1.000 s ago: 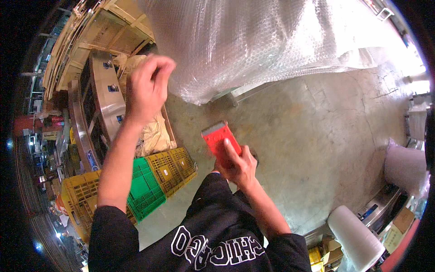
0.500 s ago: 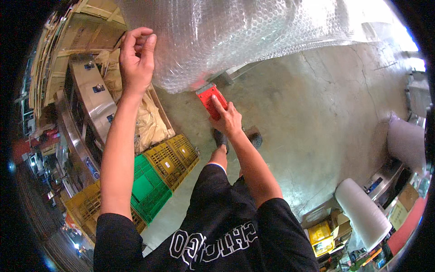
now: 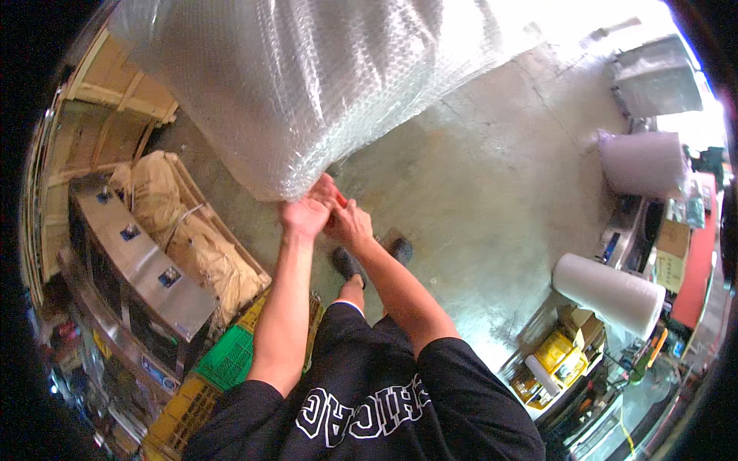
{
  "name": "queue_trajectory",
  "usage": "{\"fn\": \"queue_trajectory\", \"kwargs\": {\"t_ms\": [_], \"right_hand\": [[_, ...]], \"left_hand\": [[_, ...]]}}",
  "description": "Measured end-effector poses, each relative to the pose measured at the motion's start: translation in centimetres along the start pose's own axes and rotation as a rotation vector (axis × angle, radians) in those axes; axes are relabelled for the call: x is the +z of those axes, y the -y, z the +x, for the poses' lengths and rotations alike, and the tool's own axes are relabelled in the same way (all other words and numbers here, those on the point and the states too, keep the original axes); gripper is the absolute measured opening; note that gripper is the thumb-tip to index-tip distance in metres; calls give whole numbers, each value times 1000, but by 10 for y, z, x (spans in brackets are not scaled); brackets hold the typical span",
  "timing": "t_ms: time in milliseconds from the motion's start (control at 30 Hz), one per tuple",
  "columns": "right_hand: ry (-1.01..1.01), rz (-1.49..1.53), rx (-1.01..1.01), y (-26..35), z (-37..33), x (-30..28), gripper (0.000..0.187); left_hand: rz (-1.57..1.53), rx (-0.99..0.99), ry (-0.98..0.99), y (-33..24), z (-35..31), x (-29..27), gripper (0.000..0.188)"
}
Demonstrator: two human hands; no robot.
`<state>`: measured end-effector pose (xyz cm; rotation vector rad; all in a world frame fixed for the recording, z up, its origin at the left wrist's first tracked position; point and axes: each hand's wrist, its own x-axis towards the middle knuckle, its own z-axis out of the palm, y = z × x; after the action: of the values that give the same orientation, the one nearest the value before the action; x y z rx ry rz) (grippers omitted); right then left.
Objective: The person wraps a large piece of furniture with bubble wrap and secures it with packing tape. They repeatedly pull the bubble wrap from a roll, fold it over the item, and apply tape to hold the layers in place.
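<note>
The left hand (image 3: 305,216), its grip unclear, has joined the right hand (image 3: 351,224) — fingers curled round a red tool (image 3: 341,200) — beside the bubble wrap's (image 3: 307,100) corner, bringing both to work there.

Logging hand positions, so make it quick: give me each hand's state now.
Left hand: at the lower corner of the translucent bubble-wrap sheet; whether gripping cannot be told.
Right hand: closed on a red handheld tool, mostly hidden.
</note>
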<state>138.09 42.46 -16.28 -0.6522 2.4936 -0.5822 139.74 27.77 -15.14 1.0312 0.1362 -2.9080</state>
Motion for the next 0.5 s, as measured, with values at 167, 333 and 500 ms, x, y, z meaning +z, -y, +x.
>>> {"fn": "queue_trajectory", "kwargs": {"t_ms": [167,333,500], "right_hand": [[12,-536,-35,10,8,31,29],[105,-193,-118,-47,-62,13,35],[99,87,221,-142,-135,-89,53]], "left_hand": [[64,73,-28,-22,14,44,53],[102,41,-231,-24,41,42,49],[137,228,-302,-53,70,-20,45]]}}
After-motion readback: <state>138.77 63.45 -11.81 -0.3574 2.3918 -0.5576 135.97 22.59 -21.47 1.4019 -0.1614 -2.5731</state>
